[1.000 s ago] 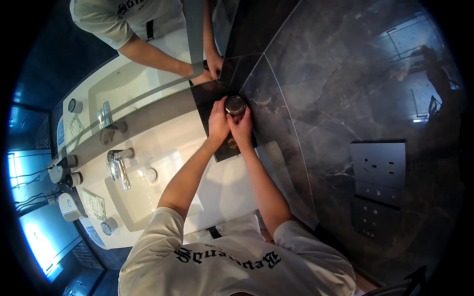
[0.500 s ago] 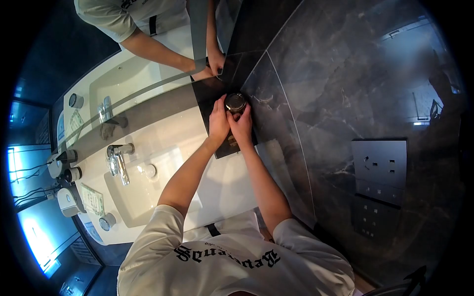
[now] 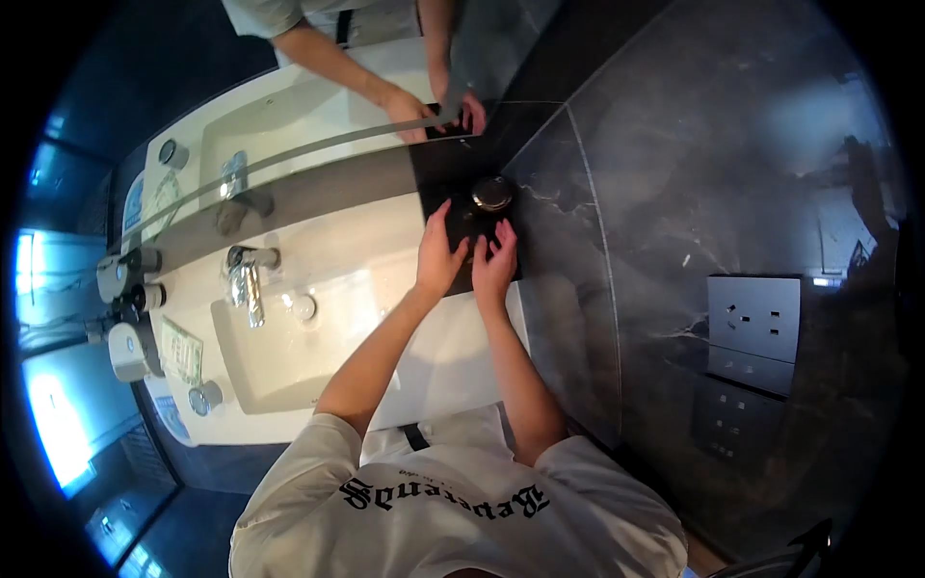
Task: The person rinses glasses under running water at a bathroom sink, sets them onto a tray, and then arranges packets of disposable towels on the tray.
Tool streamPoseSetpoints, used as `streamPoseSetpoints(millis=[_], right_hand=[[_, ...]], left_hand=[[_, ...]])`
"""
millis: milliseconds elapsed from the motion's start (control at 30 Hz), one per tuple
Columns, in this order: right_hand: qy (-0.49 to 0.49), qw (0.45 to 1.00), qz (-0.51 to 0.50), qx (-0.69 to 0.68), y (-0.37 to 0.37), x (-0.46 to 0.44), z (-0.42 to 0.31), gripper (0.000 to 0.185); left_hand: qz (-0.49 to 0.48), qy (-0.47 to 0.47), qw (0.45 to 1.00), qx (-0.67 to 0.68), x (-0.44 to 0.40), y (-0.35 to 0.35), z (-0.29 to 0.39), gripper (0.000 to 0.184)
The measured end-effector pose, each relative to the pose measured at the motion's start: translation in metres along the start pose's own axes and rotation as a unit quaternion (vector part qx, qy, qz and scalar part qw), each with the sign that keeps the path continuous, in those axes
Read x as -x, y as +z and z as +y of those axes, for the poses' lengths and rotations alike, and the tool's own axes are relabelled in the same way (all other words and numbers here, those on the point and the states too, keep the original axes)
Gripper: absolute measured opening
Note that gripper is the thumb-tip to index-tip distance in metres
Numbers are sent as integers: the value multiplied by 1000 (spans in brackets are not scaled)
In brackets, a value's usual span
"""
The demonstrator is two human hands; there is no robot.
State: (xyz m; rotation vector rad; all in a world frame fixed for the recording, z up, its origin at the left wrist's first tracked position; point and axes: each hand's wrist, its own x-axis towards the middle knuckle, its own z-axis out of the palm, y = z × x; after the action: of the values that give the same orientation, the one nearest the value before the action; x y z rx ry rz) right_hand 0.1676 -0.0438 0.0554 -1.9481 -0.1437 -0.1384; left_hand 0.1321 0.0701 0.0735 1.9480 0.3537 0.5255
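A round dark container with a shiny rim (image 3: pixel 491 194) stands on the black tray (image 3: pixel 445 197) in the corner by the wall. My left hand (image 3: pixel 440 254) is just short of it on the left, fingers apart, holding nothing. Across from it, my right hand (image 3: pixel 495 262) is over the tray's near part with its fingers spread and slightly curled, also holding nothing. Both hands are apart from the container, with a narrow gap between them.
A white sink (image 3: pixel 275 356) with a chrome faucet (image 3: pixel 248 284) lies to the left. Farther left are a small round jar (image 3: pixel 204 398), a patterned packet (image 3: pixel 182 351) and a white dispenser (image 3: pixel 133 353). A socket panel (image 3: pixel 753 323) is on the right wall.
Both hands have let go of the round container and drawn back toward me, their fingers opening. The view has shifted, so the counter appears farther right and higher.
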Motion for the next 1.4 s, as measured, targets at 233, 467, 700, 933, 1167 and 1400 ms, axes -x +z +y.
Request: streamPoseSetpoints(millis=[233,467,700,933,1167,1400], right_hand=[[-40,989,-146,-4,6,125,-25,41],[-148,952,-265,52,41,181,-46,43],[-175,917,-352,73,103,253,-86,40],[-3,885,-466,-14,200,372,-112,40],[121,811,-569,-64,292,477,-162,42],[135,774,-612,-91,362,519,-214,48]], left_hand=[[17,-107,993,-38,128,-83,2,62],[82,-121,982,-116,209,-178,-15,59],[107,-151,974,-129,298,-289,-41,58],[258,-309,912,78,376,-408,-93,38],[469,-413,751,215,417,-516,-132,41],[385,-481,751,239,387,-572,-144,58]])
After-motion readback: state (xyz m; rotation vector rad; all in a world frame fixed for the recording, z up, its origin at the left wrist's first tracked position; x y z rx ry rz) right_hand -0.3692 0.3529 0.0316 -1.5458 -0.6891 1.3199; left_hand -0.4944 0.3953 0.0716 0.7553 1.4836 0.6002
